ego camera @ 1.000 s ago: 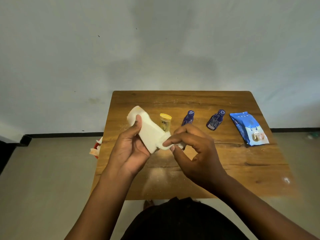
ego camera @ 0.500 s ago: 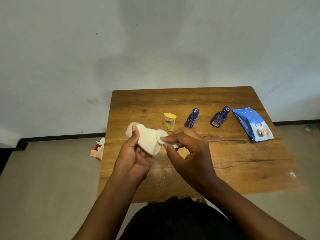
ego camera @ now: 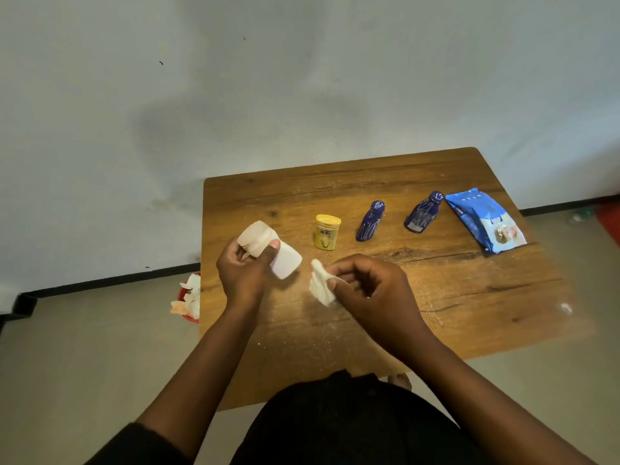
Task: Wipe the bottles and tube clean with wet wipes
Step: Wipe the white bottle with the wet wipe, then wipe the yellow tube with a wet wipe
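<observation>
Left hand (ego camera: pixel 242 275) grips a white bottle (ego camera: pixel 270 253) above the table (ego camera: pixel 469 297), thumb across it. Right hand (ego camera: pixel 372 293) pinches a crumpled wipe (ego camera: pixel 321 286) just right of the bottle — not touching. Far right stand the jar (ego camera: pixel 326 231) and two blue bottles (ego camera: pixel 370 222).

— What sort of place is shown?

— A plain room indoors, most likely in a home, though this cannot be fixed for certain. A small wooden table (ego camera: pixel 436 290) is set against a bare, scuffed whitish wall (ego camera: pixel 302 78), which is edged by a dark skirting board (ego camera: pixel 100 283).

— And below?

— A smooth pale floor (ego camera: pixel 84 364) is seen, where a red bin (ego camera: pixel 189 298) filled with crumpled tissue is placed beside the table.
</observation>
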Motion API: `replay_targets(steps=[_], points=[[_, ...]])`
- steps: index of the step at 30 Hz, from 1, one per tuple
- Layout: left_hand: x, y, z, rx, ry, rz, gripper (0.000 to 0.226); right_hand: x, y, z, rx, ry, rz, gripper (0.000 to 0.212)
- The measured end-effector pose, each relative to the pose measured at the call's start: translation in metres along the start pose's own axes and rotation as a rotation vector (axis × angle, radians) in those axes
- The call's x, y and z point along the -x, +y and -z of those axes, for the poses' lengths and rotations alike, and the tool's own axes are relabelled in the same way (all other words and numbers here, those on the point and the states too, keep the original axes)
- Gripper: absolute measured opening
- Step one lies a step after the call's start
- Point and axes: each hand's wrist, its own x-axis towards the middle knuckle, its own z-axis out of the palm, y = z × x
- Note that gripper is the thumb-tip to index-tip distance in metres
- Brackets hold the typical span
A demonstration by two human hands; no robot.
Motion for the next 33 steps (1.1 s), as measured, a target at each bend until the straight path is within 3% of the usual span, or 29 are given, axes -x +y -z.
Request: replay_targets(steps=[5,9,18,22,28,33], points=[[-0.044,-0.042,-0.005,-0.485,-0.084,-0.231,0.048,-0.002,-0.005,0.007,-0.309,0.042,-0.205,0.015],[-0.057,-0.063,-0.01,-0.641,-0.146,-0.318,0.045,-0.001,-0.005,0.011,-0.457,0.04,-0.25,0.02],[-0.066,-0.086,-0.017,-0.765,-0.236,-0.439,0.047,-0.001,0.002,0.02,-0.443,0.021,-0.132,0.025],[-0.065,-0.085,-0.019,-0.765,-0.256,-0.456,0.051,-0.001,0.001,0.024,-0.357,0.006,-0.08,0.04],[-0.063,-0.074,-0.017,-0.656,-0.34,-0.406,0.09,-0.006,0.001,0.029,-0.274,-0.03,-0.115,0.045],[-0.063,-0.041,-0.04,-0.695,-0.201,-0.694,0.061,-0.008,0.006,0.038,-0.291,0.035,-0.226,0.02]])
